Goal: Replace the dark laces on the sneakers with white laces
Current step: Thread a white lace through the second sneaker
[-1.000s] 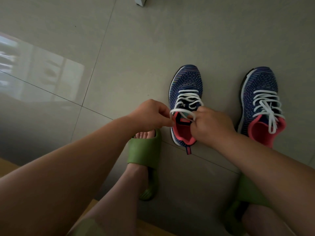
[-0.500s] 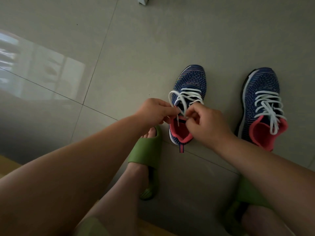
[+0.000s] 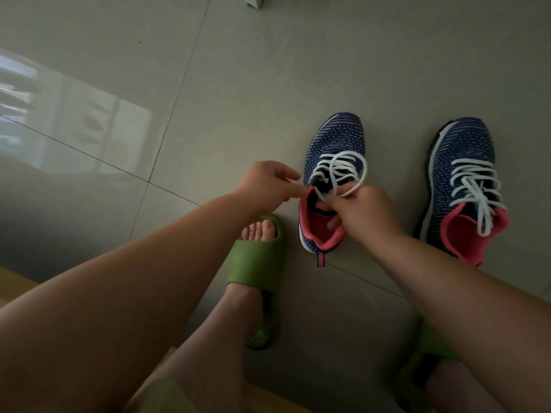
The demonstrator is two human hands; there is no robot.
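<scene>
Two blue knit sneakers with pink lining stand on the grey tiled floor. The left sneaker (image 3: 335, 144) carries a white lace (image 3: 340, 171) that forms a wide loop above its tongue. My right hand (image 3: 365, 211) is over the sneaker's opening, closed on the base of that loop. At the sneaker's left side my left hand (image 3: 268, 183) pinches the lace's other end. The right sneaker (image 3: 465, 153) stands apart to the right with a tied white lace (image 3: 474, 186). No dark lace is in view.
My left foot in a green slide sandal (image 3: 258, 266) rests just left of the left sneaker's heel. The other green sandal (image 3: 429, 350) is partly hidden under my right forearm. A white object (image 3: 256, 0) sits at the top edge. A wooden edge runs along the bottom.
The lace loop has grown wider and spread over the tongue. My left hand has drawn back to the left with its end; my right hand has shifted down over the sneaker's opening.
</scene>
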